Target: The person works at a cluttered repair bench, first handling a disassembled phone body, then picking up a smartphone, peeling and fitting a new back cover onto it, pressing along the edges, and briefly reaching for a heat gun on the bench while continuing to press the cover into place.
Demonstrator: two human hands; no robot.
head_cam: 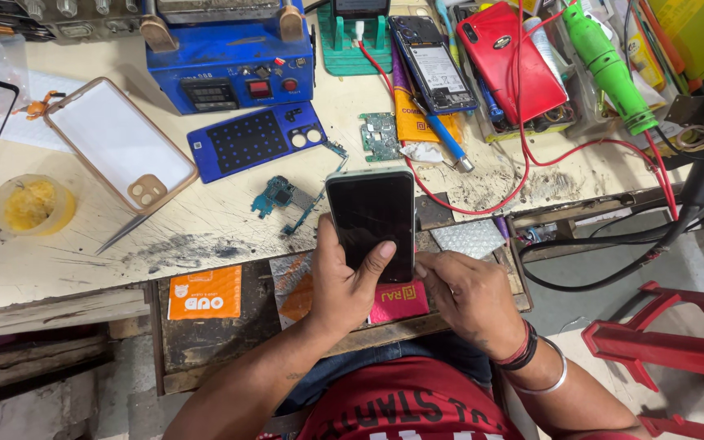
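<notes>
A scarred workbench (205, 244) fills the scene, a blue machine (230, 61) at eleven o'clock. At centre, a dark-screened smartphone (371, 220) sits clamped in the left hand (344, 281), thumb across the glass; the right hand (470, 297), at four o'clock, pinches its lower edge.

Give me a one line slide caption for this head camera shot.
Both hands grip a dark-screened smartphone, left hand with its thumb on the glass, right hand at its lower edge, above a cluttered repair bench.
</notes>
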